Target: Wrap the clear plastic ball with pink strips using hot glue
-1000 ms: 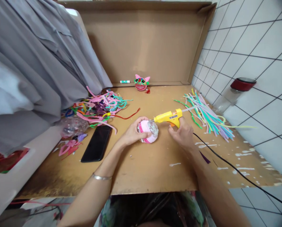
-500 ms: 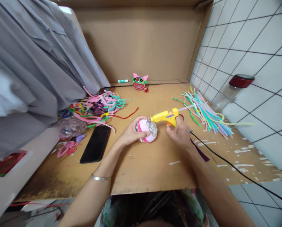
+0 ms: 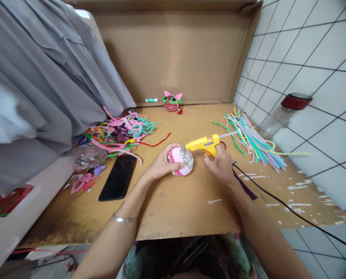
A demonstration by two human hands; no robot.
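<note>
A round ball (image 3: 187, 158), partly wrapped in pink and white strands with a silvery part bare on its right, is gripped by my left hand (image 3: 165, 162). My right hand (image 3: 219, 162) is wrapped round the handle of a yellow glue gun (image 3: 202, 144). The gun's nozzle points left and meets the upper edge of the ball. A clear glue stick (image 3: 228, 134) sticks out of the gun's back end.
Pipe cleaners (image 3: 126, 128) lie tangled at the left, and a bundle (image 3: 254, 141) at the right. A phone (image 3: 117, 178), a pink-eared figure (image 3: 171, 101), a marker (image 3: 151, 100), a jar (image 3: 283, 116) and a black cable (image 3: 277, 199) are around.
</note>
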